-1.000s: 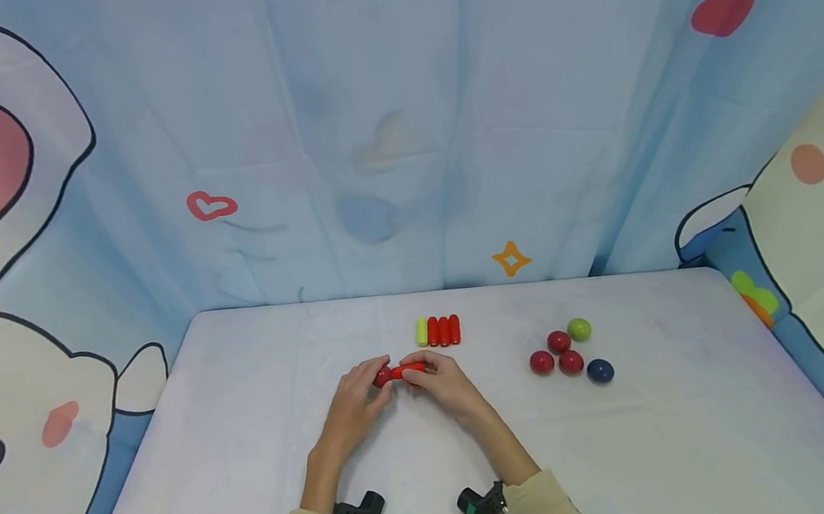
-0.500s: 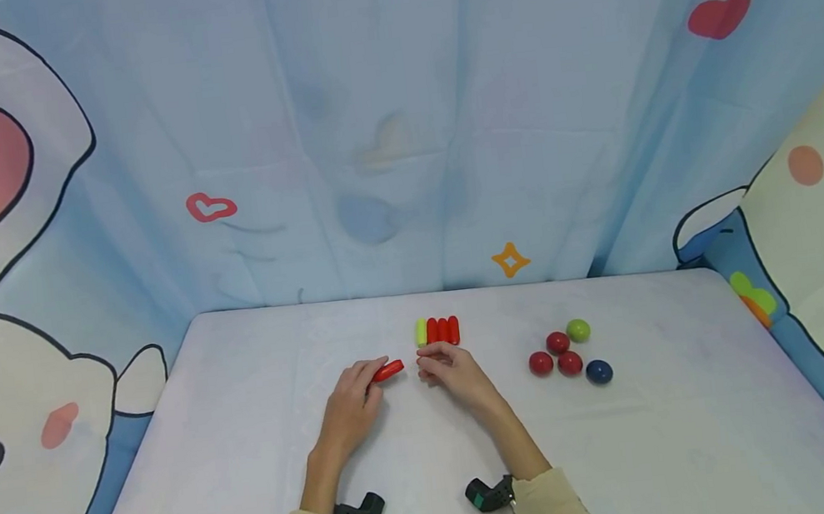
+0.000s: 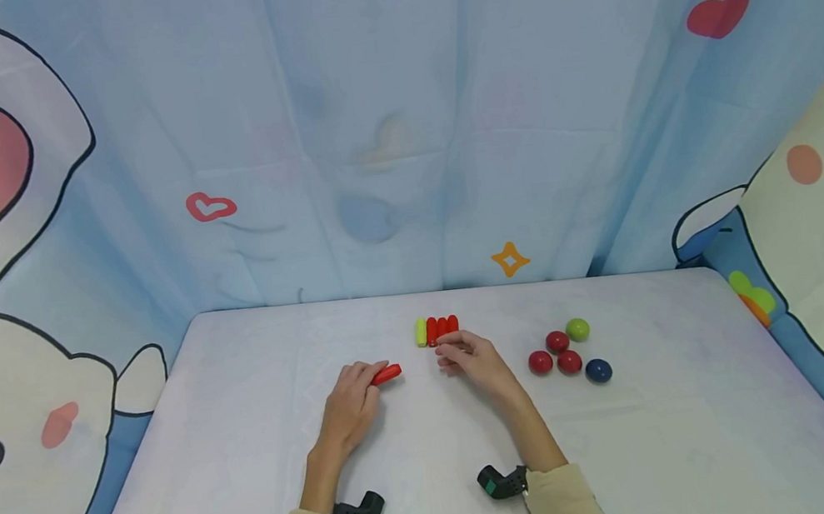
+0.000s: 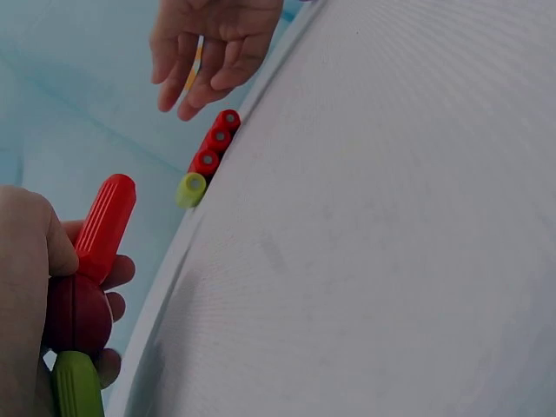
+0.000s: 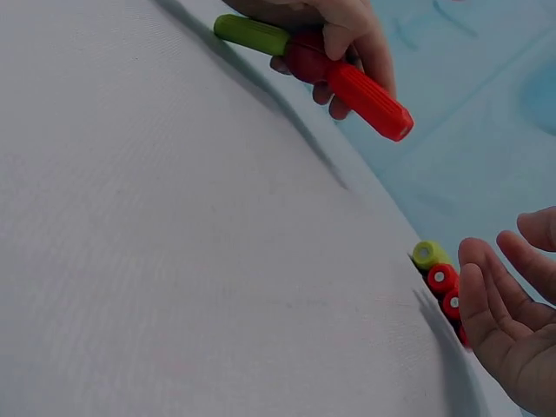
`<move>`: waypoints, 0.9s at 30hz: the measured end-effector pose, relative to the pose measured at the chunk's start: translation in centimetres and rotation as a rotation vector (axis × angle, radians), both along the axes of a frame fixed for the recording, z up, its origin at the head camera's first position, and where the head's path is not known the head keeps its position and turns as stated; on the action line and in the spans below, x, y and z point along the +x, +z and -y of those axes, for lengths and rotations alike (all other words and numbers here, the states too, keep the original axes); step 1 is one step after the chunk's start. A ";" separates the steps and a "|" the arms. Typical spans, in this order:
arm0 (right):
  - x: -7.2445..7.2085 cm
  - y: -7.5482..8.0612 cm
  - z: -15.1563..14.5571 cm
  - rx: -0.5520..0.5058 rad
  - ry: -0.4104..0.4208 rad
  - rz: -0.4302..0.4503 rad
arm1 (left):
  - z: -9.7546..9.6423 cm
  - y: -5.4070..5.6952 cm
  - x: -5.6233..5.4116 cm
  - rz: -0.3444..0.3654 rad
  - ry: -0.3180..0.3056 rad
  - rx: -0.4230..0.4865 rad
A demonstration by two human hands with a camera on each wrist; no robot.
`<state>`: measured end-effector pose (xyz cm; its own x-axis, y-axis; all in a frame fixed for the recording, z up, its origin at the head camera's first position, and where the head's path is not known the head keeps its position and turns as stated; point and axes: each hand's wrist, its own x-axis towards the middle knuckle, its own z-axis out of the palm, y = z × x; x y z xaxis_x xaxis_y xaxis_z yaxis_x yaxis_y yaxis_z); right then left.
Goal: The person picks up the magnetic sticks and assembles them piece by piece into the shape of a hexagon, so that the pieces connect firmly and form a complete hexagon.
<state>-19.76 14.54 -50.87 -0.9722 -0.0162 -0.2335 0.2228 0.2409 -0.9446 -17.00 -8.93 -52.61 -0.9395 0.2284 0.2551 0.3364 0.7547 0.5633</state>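
My left hand (image 3: 350, 404) grips a joined piece above the white table. In the left wrist view it is a dark red ball (image 4: 82, 314) between a ribbed red rod (image 4: 106, 228) and a green rod (image 4: 76, 385). The head view shows only the red rod's end (image 3: 391, 372). My right hand (image 3: 478, 366) holds nothing; its fingers bend loosely just in front of a row of rods. That row has one lime rod (image 3: 421, 332) at the left and three red rods (image 3: 432, 332), partly behind the fingers, with grey discs on their ends.
Right of my hands lie several loose balls: dark red ones (image 3: 570, 362), a green one (image 3: 578, 329) and a dark blue one (image 3: 599, 370). A blue printed curtain (image 3: 392, 209) hangs behind the white table (image 3: 250, 441).
My right hand has let go of the red rod and moved right and back toward the row. The left hand keeps the joined piece, its red rod now tilted up to the right.
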 end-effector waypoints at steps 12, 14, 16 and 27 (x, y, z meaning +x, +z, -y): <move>0.0 0.5 -1.1 -0.025 -0.014 0.014 | 0.3 0.0 0.0 -0.075 -0.023 -0.070; 0.0 0.6 -1.1 -0.025 -0.015 0.018 | 0.3 -0.1 0.0 -0.088 -0.039 -0.087; 0.0 0.7 -1.1 -0.020 -0.014 0.020 | 0.4 -0.1 0.0 -0.108 -0.055 -0.102; -0.1 0.5 -1.4 0.003 -0.006 0.017 | 0.5 -0.4 -0.1 -0.132 -0.075 -0.207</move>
